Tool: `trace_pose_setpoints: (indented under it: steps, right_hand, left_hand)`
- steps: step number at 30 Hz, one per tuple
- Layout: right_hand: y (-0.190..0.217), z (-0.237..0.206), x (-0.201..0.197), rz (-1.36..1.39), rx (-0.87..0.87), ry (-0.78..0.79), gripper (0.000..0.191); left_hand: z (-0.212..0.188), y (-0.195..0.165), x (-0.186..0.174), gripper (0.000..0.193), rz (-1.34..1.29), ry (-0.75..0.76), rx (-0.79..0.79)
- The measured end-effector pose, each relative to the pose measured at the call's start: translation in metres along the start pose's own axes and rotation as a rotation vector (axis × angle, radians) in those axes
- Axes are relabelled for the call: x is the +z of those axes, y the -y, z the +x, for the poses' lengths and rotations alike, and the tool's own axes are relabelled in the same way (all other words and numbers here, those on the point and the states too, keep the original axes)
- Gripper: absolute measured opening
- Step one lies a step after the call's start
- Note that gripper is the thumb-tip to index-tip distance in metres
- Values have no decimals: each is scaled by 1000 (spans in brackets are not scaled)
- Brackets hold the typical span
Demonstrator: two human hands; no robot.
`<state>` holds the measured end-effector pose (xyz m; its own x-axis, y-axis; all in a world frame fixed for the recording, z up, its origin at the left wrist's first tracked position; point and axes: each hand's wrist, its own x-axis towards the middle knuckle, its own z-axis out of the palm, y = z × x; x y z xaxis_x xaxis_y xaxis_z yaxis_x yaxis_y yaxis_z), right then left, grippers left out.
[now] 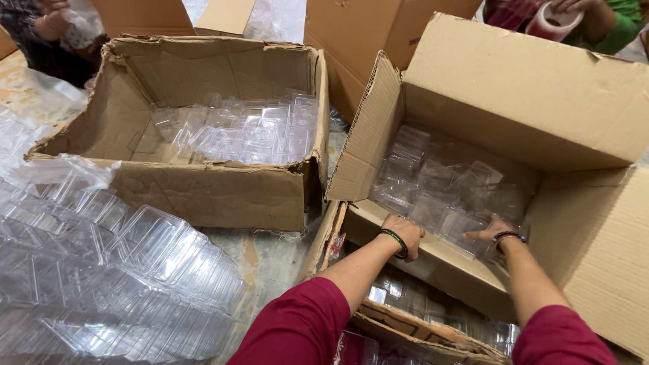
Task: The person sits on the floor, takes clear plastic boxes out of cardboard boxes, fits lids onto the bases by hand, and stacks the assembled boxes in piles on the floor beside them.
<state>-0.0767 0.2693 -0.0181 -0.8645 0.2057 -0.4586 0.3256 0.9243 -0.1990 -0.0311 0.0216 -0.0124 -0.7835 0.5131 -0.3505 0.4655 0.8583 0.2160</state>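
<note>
both hands reach into the right cardboard box (527, 94): left hand (403, 232) curled over its near flap, right hand (491, 230) open, fingertips touching the clear plastic containers (439, 186) inside. a second carton (203, 189) sits left; stacked clear trays (115, 277) lie nearer.

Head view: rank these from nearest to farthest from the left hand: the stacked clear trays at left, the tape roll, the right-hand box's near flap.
1. Near flap, under the left hand.
2. Stacked clear trays, lower left.
3. Tape roll, top right, in another person's hand.
</note>
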Motion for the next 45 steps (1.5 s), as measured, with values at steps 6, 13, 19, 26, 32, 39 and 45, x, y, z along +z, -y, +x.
trace_pose_setpoints:
  steps: [6,13,19,26,32,39,45]
  right_hand:
    - [0,2,-4,37,-48,-59,138]
    - [2,9,-10,43,-90,69,145]
    - [1,16,-11,-95,-1,139,135]
    - [-3,20,-8,-128,122,96,129]
    - [-8,18,-10,-123,210,91,122]
    - [-7,20,-12,140,152,156,116]
    - [-5,19,-8,409,181,256,114]
  left_hand:
    - [2,1,4,80,-1,-29,14]
    - [10,2,11,80,-3,9,9]
    - [17,1,14,81,14,19,13]
    - [22,3,18,83,27,25,16]
    - [22,2,17,87,23,20,8]
    - [23,2,18,84,29,16,20]
    - [23,2,17,82,27,4,21]
